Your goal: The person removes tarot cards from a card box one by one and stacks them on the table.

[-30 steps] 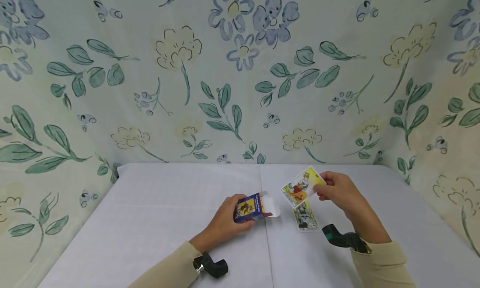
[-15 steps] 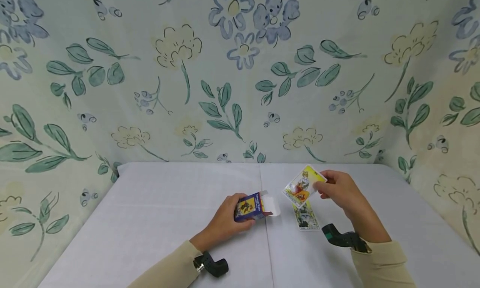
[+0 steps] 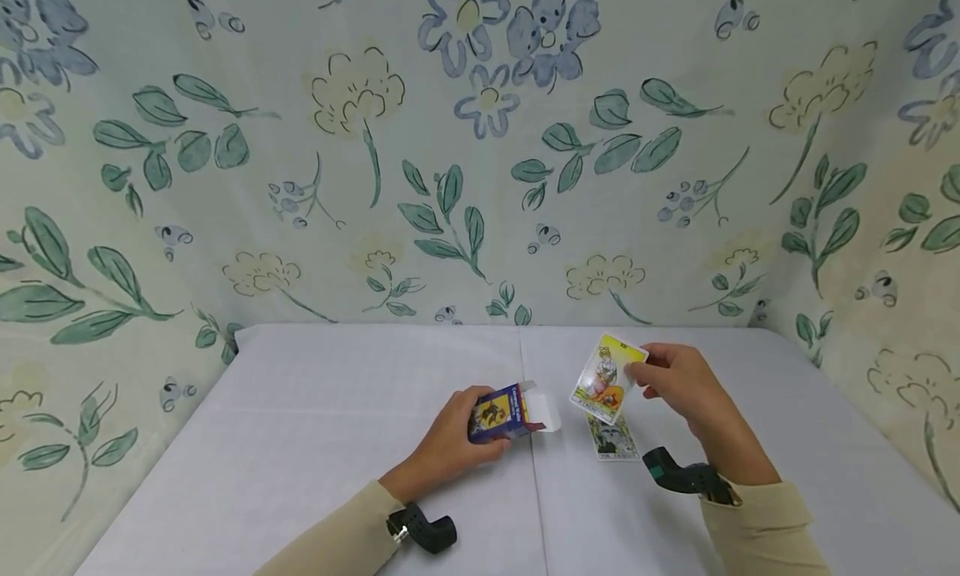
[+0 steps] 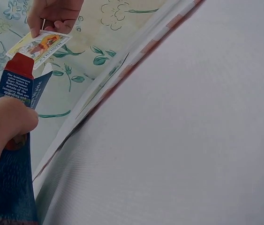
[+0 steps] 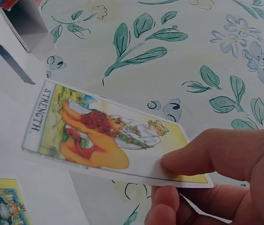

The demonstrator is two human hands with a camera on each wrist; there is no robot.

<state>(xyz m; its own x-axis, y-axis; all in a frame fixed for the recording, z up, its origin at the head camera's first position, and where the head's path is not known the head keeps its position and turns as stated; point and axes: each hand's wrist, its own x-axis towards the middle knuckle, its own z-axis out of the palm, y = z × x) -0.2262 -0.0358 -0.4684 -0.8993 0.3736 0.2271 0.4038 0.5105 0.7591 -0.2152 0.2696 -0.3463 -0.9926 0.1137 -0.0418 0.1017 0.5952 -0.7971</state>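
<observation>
My left hand (image 3: 450, 438) grips a dark blue card box (image 3: 497, 414) with a picture on its front. The box's white flap (image 3: 543, 413) stands open toward the right. Between thumb and fingers, my right hand (image 3: 678, 384) pinches a tarot card (image 3: 608, 379) by its yellow end. "STRENGTH" is printed on this card (image 4: 37, 47), face up, with a figure and an orange lion in the right wrist view. Below it a second tarot card (image 3: 613, 439) lies face up on the table, its upper part covered by the held card in the head view.
A white cloth with a crease covers the table (image 3: 300, 409). Behind and at the sides hangs a floral curtain (image 3: 480, 184). Each wrist carries a black camera mount, the left one (image 3: 423, 530) near the table's front, beside beige sleeves.
The Strength card has turned in my right hand, from a strong slant to nearly upright in the head view. My left hand and the box have stayed in place.
</observation>
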